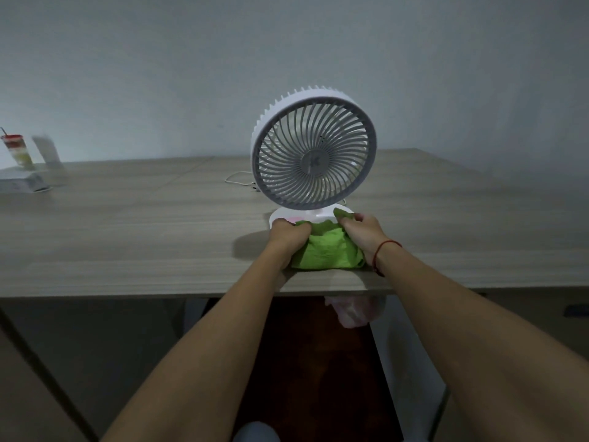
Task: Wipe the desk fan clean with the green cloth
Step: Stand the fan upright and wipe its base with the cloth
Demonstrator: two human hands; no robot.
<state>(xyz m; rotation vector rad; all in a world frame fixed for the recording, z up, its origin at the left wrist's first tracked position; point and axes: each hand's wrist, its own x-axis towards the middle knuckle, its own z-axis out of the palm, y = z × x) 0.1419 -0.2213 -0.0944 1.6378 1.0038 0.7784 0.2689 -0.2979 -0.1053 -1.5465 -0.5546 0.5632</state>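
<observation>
A white desk fan [314, 151] with a round grey front grille stands upright on the wooden desk [143, 224], its white base just behind my hands. The green cloth [326, 250] lies bunched on the desk in front of the base, its far edge over the base's front. My left hand [288, 237] grips the cloth's left side with curled fingers. My right hand [361, 232] grips its right side and pinches a corner up against the base. Most of the base's front is hidden by cloth and hands.
The fan's white cable and plug [242, 183] lie on the desk behind the fan to its left. A striped cup with a straw [19, 151] stands on a white box [22, 181] at the far left. A pink plastic bag [353, 311] hangs under the desk's front edge.
</observation>
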